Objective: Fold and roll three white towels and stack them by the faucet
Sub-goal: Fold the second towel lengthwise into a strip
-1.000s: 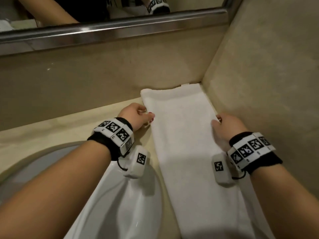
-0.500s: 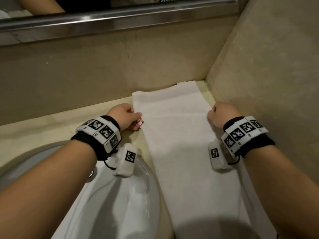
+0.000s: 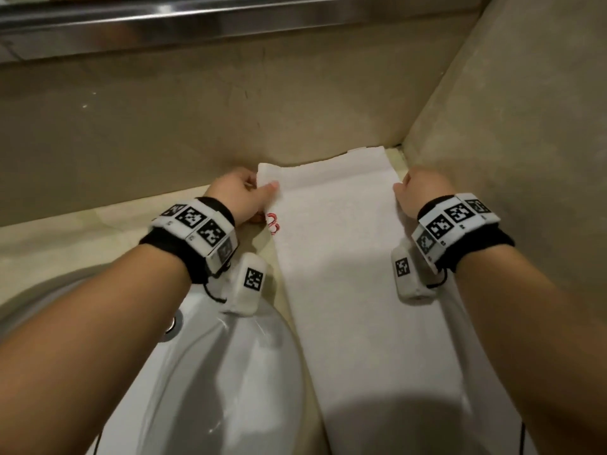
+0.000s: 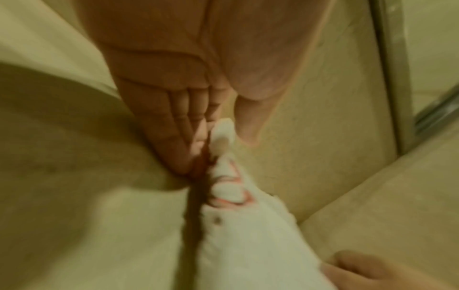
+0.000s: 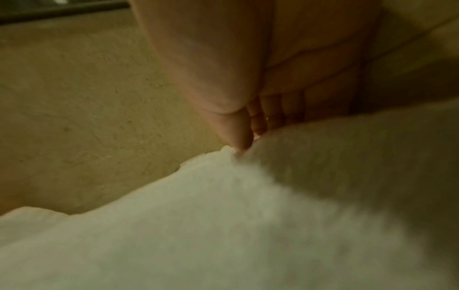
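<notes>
One white towel [image 3: 348,264] lies folded into a long strip on the beige counter, running from the back wall toward me. Red stitching [image 3: 273,222] marks its left edge. My left hand [image 3: 241,195] pinches the towel's far left corner between thumb and fingers; the left wrist view shows the towel [image 4: 248,235] caught at the fingertips [image 4: 196,137]. On the other side, my right hand [image 3: 418,190] pinches the far right edge, and the right wrist view shows its thumb [image 5: 238,133] pressed onto the towel [image 5: 223,225]. No faucet or other towels are in view.
A white sink basin [image 3: 210,372] with an overflow hole [image 3: 170,325] sits left of the towel. The back wall [image 3: 230,119] and the right side wall [image 3: 525,142] meet in a corner just behind the towel. A metal mirror frame [image 3: 197,24] runs along the top.
Both hands have slid along the towel's edges toward the back wall, from mid-strip to its far corners. The left thumb now lies on top of the corner.
</notes>
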`<action>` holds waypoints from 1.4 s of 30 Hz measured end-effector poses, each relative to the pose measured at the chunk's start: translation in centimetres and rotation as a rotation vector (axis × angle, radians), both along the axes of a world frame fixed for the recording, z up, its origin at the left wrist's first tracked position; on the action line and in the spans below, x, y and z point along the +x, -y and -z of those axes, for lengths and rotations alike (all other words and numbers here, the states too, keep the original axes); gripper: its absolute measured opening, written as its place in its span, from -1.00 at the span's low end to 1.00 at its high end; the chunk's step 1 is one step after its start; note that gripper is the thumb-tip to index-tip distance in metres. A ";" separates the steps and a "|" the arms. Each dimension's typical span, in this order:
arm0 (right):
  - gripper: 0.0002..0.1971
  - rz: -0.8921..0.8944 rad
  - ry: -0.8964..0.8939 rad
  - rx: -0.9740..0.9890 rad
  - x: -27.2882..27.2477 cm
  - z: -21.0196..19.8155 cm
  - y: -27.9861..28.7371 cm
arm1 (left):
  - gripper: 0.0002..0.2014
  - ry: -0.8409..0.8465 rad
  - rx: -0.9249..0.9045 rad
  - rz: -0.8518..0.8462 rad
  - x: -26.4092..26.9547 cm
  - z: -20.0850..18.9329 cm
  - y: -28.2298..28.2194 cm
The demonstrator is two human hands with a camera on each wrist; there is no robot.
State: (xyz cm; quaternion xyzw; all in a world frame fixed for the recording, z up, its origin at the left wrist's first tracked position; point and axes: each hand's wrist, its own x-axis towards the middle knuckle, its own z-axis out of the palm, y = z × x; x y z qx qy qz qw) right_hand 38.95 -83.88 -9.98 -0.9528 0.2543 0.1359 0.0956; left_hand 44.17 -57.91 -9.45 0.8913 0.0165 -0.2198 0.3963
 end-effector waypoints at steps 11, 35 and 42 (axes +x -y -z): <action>-0.75 0.003 -0.015 -0.025 -2.9 -0.1 -0.3 | -0.76 0.105 0.325 0.272 -2.0 -0.4 0.6; -0.66 0.338 0.158 0.870 -21.2 -2.3 -0.4 | -0.80 -0.346 -0.300 0.074 -12.2 -0.7 0.8; -0.82 0.330 0.331 1.063 -22.3 -1.7 -1.1 | -0.90 -0.461 -0.404 -0.011 -15.4 0.5 0.8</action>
